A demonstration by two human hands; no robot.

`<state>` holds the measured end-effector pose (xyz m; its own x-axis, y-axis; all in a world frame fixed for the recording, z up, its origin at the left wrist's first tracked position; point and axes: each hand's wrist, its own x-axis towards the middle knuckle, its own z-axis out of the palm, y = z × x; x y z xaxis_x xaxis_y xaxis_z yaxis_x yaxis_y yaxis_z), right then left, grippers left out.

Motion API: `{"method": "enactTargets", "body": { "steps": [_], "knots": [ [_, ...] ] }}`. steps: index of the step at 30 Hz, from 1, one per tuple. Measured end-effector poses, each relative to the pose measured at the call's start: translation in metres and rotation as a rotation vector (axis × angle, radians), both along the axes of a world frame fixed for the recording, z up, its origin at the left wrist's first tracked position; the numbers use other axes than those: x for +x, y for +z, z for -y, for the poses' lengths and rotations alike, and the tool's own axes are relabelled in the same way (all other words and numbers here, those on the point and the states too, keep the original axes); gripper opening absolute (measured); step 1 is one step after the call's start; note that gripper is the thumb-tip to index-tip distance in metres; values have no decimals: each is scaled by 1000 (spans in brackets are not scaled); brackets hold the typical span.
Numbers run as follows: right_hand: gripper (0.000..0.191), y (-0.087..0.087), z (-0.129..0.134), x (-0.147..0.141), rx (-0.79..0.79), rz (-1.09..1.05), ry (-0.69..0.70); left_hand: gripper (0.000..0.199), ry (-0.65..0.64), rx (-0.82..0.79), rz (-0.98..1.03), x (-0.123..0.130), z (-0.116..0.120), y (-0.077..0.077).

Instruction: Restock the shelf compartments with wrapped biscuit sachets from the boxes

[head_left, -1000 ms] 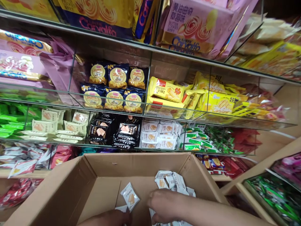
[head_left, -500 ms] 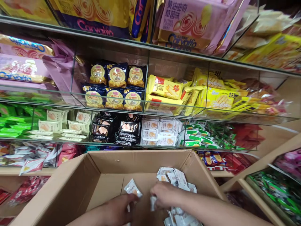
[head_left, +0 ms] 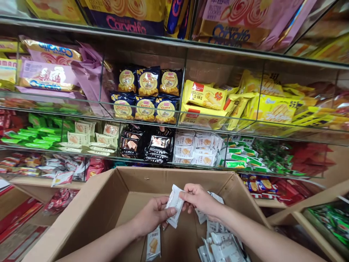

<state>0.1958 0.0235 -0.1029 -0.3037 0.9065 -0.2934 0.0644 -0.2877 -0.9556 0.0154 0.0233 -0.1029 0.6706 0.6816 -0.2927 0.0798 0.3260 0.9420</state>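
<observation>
Both hands grip one small white snack packet [head_left: 175, 206] above an open cardboard box [head_left: 89, 214]. My left hand [head_left: 152, 214] pinches its lower left side between thumb and fingers. On its upper right edge, the fingers of my right hand [head_left: 200, 200] are closed. A second white packet with a wafer picture [head_left: 153, 244] is below my left hand, inside the box; whether the hand touches it I cannot tell. A loose pile of similar white packets [head_left: 222, 247] lies on the box's right side, partly behind my right forearm.
Glass-fronted shelves stand behind the box. Matching white packets [head_left: 195, 149] sit in a low compartment, between black packets [head_left: 160, 143] and green-and-white ones [head_left: 240, 154]. Yellow packs [head_left: 205, 96] and navy cookie bags [head_left: 148, 82] fill the shelf above. A wooden bin [head_left: 324, 225] is at right.
My hands have come together and up, now both on one white packet. Before, they were apart, low in the box among the packets. The view has shifted slightly left.
</observation>
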Motion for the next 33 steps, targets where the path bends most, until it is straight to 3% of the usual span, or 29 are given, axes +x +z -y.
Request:
{"method": "enactTargets", "body": {
  "steps": [2,5,7,9,12,15,18,23,26,29,33],
  "knots": [
    [39,1,-1,1,42,-19,-12,43,34,-136,47,-2,-1,1],
    [33,4,-1,1,141,-26,-7,58,-13,-465,131,-6,-1,2],
    [31,8,1,1,140,-50,-18,54,-9,-550,171,-7,-1,3],
    [30,13,3,0,46,-135,-76,38,117,-472,212,-6,-1,3],
    [37,17,6,-3,-129,-318,-137,39,317,-286,178,-1,-1,1],
    [37,15,8,-6,-158,-361,-68,38,373,-162,91,1,-3,0],
    [38,10,7,-9,-95,-256,-70,34,326,-115,122,0,-4,-1],
    [30,3,3,-4,-30,-130,-132,35,271,-200,64,-3,-6,-3],
    [29,4,1,-1,112,43,-76,36,274,-86,33,-3,-9,-8],
    [36,12,1,1,309,320,23,38,253,21,74,-3,-12,-10],
    [17,38,0,12,507,563,-4,37,266,76,67,-5,-13,-12]
  ]
}}
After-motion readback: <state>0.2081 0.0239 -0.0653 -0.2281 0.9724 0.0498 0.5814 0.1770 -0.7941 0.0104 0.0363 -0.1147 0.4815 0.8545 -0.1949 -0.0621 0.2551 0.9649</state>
